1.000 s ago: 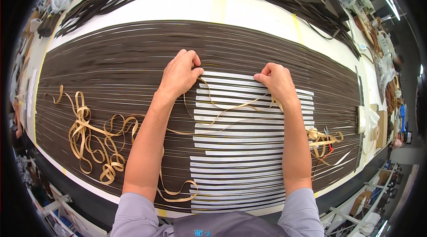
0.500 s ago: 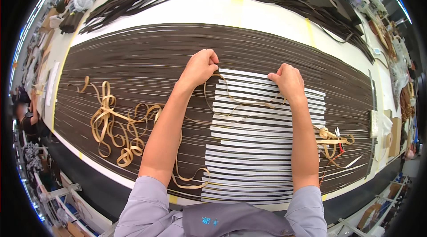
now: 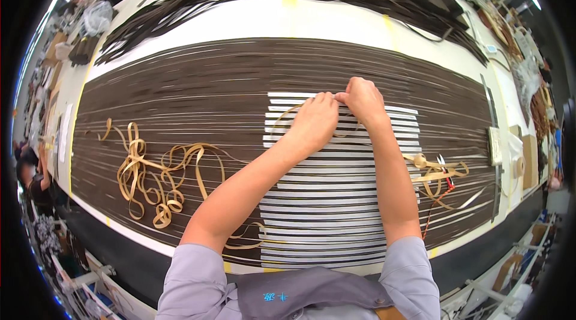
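While table (image 3: pixel 252 18) carries long spread of dark strips (image 3: pixel 180 89), white strips (image 3: pixel 324 200) lie among them near middle, tan ribbon (image 3: pixel 133 156) tangled at left. Left hand (image 3: pixel 316 118) has quit left end of topmost white strip (image 3: pixel 288 95), now just beside right hand (image 3: pixel 366 101); work seems narrowed to one stretch there. Left fingers (image 3: pixel 318 104) together, laid over white strips. Right thumb and forefinger bunched; cannot tell whether anything clamped between.
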Available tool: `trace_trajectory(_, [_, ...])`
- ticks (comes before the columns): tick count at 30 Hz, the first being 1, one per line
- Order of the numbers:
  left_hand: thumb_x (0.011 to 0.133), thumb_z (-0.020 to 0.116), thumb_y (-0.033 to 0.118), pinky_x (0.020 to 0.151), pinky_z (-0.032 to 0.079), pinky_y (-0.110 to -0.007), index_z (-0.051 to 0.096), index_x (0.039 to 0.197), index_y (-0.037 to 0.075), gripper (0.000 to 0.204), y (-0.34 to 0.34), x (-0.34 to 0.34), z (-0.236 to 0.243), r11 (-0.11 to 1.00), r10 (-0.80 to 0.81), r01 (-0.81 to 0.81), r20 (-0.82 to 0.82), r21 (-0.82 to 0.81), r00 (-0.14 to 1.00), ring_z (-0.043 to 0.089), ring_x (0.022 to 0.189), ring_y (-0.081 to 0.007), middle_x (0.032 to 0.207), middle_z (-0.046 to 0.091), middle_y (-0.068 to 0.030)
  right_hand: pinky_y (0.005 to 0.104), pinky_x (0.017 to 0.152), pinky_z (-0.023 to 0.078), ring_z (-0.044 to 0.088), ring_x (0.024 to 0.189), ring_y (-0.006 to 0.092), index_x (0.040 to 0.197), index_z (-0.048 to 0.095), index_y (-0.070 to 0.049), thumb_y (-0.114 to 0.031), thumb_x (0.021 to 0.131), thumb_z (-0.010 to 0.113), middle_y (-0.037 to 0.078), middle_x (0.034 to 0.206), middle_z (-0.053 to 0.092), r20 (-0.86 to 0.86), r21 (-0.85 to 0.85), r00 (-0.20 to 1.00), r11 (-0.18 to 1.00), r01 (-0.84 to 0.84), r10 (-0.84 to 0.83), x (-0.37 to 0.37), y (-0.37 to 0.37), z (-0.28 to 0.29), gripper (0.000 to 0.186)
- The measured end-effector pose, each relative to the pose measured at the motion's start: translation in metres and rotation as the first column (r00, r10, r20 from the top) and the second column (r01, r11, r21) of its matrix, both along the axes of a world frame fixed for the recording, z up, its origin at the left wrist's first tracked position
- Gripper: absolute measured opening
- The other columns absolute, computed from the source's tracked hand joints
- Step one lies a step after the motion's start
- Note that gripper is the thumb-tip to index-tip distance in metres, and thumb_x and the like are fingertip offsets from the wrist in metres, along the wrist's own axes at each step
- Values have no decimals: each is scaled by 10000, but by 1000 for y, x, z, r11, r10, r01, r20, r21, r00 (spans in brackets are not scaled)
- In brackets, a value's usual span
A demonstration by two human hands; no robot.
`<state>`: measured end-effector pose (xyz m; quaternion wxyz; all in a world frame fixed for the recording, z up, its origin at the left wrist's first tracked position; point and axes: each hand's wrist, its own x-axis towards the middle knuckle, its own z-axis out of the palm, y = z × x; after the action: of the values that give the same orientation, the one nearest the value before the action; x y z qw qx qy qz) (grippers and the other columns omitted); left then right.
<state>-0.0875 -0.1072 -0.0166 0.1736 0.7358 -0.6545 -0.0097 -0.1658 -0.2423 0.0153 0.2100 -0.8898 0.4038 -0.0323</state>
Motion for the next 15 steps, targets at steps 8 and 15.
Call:
trace_trajectory(8, [750,579,-47,890,511,-361,576,1128,-66,378,-7,-6,7,999,29,-29,8,30,1000,565,1027,-292,1058,594,-145,315,546,437,533,540,137,720,696,-32,-301,755,774,40,601,608,-75,313,996,949,-29,55,-54,-54,25,282])
trace_trajectory(15, [746,588,14,787,502,-352,597,1003,-47,264,-7,1,-1,994,26,-22,35,-111,999,561,931,-269,969,582,-126,297,525,373,458,525,120,702,651,-32,-304,767,767,1,570,511,51,315,986,940,134,-158,-90,-83,21,303])
